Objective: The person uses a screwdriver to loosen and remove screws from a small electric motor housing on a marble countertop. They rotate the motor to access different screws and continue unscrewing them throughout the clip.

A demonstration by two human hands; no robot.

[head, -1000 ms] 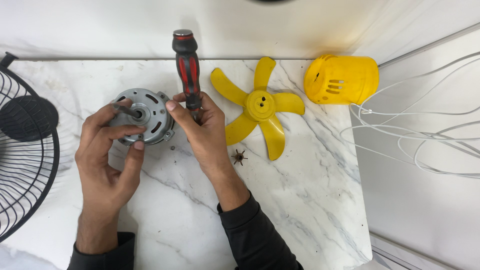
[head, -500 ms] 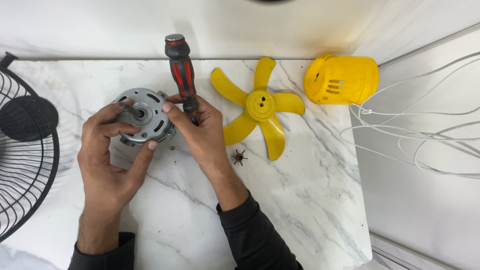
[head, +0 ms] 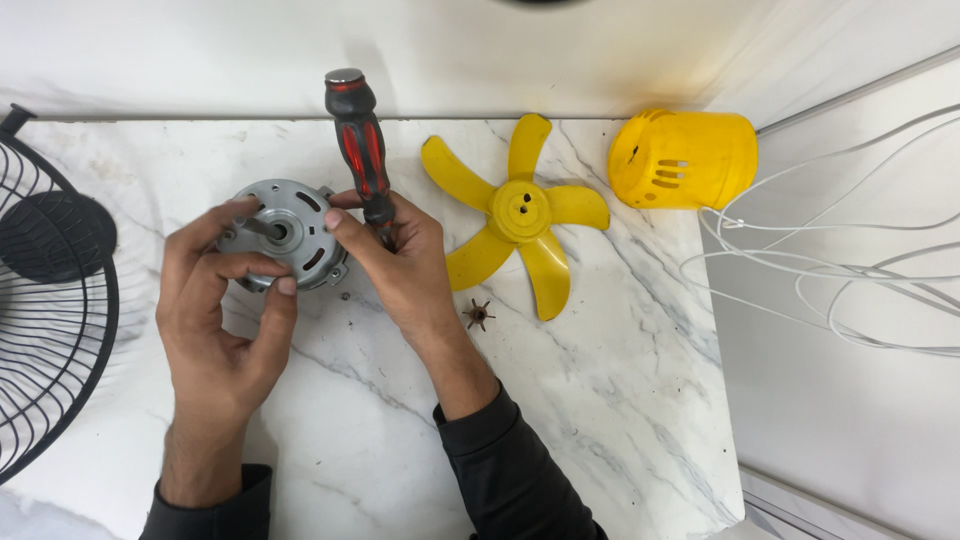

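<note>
Steadying grey fan motor point(head: 290, 235) in left hand point(head: 225, 320) grip, right hand point(head: 400, 265) gripping red-black screwdriver point(head: 360, 150) (upright), marble table point(head: 600, 400)

A home repair spot: a white marble surface point(head: 560, 420) bearing a dismantled fan's yellow plastic blades point(head: 515, 215), black wire guard point(head: 50, 300) and loose white cables point(head: 830, 270).

Both forearms, in dark sleeves pushed back from the wrists, reach up from the lower edge of the view and converge toward each other. The left hand point(head: 222, 315) is palm-down, fingers curled, with thumb and forefinger closed in a pinch. The right hand point(head: 400, 268) is angled inward, fingers wrapped closed, its thumb pressed forward.
</note>
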